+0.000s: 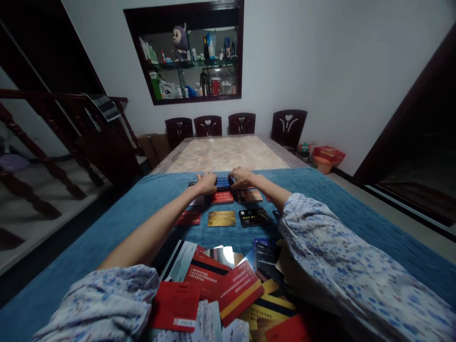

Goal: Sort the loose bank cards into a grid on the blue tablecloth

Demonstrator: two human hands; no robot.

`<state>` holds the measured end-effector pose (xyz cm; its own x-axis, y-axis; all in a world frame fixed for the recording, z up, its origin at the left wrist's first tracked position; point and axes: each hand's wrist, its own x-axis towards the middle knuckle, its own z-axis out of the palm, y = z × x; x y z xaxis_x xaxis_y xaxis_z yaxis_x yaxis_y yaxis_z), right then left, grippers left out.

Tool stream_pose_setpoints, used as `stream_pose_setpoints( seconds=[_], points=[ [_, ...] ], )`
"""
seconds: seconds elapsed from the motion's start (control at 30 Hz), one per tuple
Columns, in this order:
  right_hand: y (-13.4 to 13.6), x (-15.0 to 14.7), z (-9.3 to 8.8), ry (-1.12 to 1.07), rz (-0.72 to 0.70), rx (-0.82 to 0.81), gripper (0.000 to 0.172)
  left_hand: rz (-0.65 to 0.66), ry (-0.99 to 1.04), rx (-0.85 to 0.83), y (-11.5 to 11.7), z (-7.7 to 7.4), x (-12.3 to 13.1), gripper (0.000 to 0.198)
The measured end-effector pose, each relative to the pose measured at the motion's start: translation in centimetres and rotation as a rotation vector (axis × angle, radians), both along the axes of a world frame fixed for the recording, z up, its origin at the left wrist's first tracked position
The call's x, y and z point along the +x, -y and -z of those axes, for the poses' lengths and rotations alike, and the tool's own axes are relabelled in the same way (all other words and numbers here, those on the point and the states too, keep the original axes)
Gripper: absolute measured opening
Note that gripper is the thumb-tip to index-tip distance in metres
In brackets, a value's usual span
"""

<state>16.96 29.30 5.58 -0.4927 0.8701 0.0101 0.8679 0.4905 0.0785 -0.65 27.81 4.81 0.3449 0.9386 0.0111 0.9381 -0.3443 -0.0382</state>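
Blue card stack [223, 183]: print too small to read

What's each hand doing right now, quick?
Left hand: at the left edge of a blue card; open or closed, can't tell.
Right hand: at the same card's right edge; open or closed, can't tell.

The cloth [124, 213] was blue, the sleeves [338, 256] white with blue and purple flecks. The farthest middle card [223, 183] was blue, the plain metallic-looking card [221, 219] gold, the VIP card [249, 219] black with yellow lettering.
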Motion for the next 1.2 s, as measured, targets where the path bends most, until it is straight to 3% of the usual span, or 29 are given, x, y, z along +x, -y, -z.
stream_pose_setpoints(
  seconds=[0.57, 1.03, 1.2],
  points=[
    [-1.6, -1.1, 0.5, 0.018, -0.001, -0.126, 0.039, -0.019, 0.013, -0.067, -2.3, 1.1, -0.3, 0.025],
    [-1.8, -1.8, 0.8, -0.008, 0.017, -0.164, 0.055, 0.092, 0.002, -0.091, -3.3, 1.4, -0.7, 0.026],
    [-1.5, -2.0, 0.6, 0.002, 0.031, -0.185, 0.052, 0.103, -0.021, -0.094, -3.5, 1.3, -0.6, 0.025]
  ],
)
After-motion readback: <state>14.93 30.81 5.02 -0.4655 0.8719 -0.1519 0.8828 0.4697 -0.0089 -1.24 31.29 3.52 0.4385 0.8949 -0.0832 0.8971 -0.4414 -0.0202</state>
